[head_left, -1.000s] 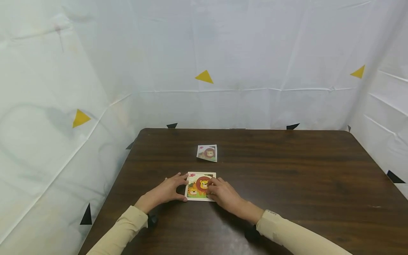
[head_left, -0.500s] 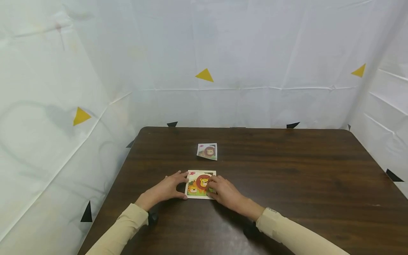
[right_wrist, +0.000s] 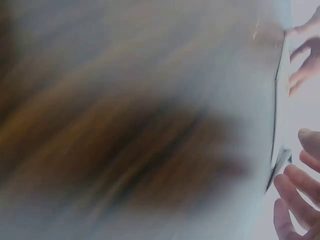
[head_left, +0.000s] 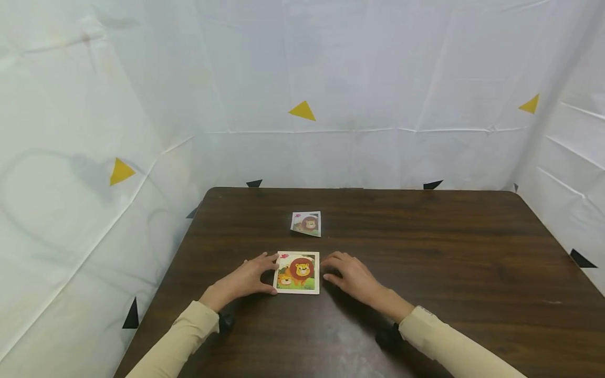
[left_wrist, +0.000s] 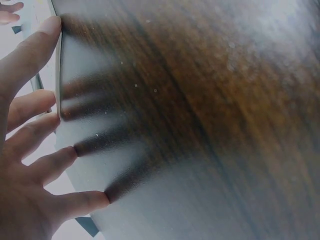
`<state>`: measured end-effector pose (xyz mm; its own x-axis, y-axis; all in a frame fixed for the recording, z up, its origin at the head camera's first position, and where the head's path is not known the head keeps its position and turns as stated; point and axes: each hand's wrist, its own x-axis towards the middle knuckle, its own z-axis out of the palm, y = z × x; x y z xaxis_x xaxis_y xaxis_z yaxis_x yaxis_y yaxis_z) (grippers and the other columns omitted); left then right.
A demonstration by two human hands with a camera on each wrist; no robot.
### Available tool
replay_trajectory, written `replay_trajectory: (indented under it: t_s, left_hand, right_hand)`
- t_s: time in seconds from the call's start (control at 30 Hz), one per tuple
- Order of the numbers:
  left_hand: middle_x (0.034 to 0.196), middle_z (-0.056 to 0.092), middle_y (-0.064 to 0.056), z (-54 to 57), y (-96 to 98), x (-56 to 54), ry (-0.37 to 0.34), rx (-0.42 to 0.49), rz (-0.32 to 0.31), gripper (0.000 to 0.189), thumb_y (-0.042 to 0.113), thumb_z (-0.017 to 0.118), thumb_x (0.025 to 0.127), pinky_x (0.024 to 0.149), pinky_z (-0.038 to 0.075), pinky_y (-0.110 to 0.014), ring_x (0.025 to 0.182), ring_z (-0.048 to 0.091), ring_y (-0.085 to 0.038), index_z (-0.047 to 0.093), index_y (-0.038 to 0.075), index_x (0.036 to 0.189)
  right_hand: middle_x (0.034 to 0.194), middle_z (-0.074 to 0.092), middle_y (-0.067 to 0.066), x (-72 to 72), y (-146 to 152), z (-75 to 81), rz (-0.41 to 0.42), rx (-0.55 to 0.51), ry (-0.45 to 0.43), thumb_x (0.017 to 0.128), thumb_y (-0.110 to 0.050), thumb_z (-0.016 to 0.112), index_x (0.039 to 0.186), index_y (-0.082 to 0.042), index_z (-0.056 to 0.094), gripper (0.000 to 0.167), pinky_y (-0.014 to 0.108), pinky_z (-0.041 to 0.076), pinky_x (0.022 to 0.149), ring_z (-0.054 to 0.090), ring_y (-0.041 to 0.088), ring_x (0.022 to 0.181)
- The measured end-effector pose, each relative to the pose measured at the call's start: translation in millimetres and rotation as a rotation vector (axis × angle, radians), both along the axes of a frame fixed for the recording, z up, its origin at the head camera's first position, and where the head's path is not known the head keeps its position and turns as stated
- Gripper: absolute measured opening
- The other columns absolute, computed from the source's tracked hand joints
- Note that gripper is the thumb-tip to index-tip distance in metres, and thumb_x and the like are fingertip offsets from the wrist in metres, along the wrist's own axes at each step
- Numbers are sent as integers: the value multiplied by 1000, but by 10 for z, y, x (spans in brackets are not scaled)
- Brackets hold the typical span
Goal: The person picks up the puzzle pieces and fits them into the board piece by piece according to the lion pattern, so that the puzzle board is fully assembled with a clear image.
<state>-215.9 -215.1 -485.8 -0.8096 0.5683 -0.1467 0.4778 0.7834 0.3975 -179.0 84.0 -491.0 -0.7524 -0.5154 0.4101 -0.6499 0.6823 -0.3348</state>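
A square lion picture board (head_left: pixel 295 273) with a cream border lies flat on the dark wooden table (head_left: pixel 425 252). My left hand (head_left: pixel 248 278) rests at its left edge, thumb near the front corner and index finger near the far one. In the left wrist view the fingers are spread; the thumb (left_wrist: pixel 32 57) touches the board's thin edge. Just off the board's right edge is my right hand (head_left: pixel 352 275), loosely bent and holding nothing. Beyond the board lies a paper card (head_left: pixel 306 224) with a similar lion picture, its near left corner lifted.
White sheeting (head_left: pixel 359 63) with yellow and black triangle markers hangs behind the table and along both sides. A dark wrist camera (head_left: pixel 389 336) hangs under the right wrist.
My right hand was on the right part of the board and has drawn off it to the right, uncovering the lion's picture there. The left hand has stayed at the left edge.
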Motion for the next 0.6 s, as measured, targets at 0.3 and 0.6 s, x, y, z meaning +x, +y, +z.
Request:
replay_trajectory:
  t_s: [0.3, 0.6]
  left_hand:
    - [152, 39, -7, -4, -33, -7, 6, -1, -3, 68, 40, 82, 74, 102, 26, -70, 143, 26, -34, 60, 10, 131]
    - [148, 44, -8, 58, -69, -5, 12, -13, 10, 65, 41, 83, 72, 107, 33, -57, 138, 36, -32, 63, 12, 126]
  right_hand:
    - [110, 64, 7, 72, 556, -83, -143, -50, -74, 85, -15, 74, 115, -5, 67, 33, 50, 51, 80, 62, 27, 102]
    - [118, 62, 13, 96, 907, -7, -247, -26, -129, 89, -18, 70, 121, -4, 63, 36, 56, 46, 83, 57, 35, 106]
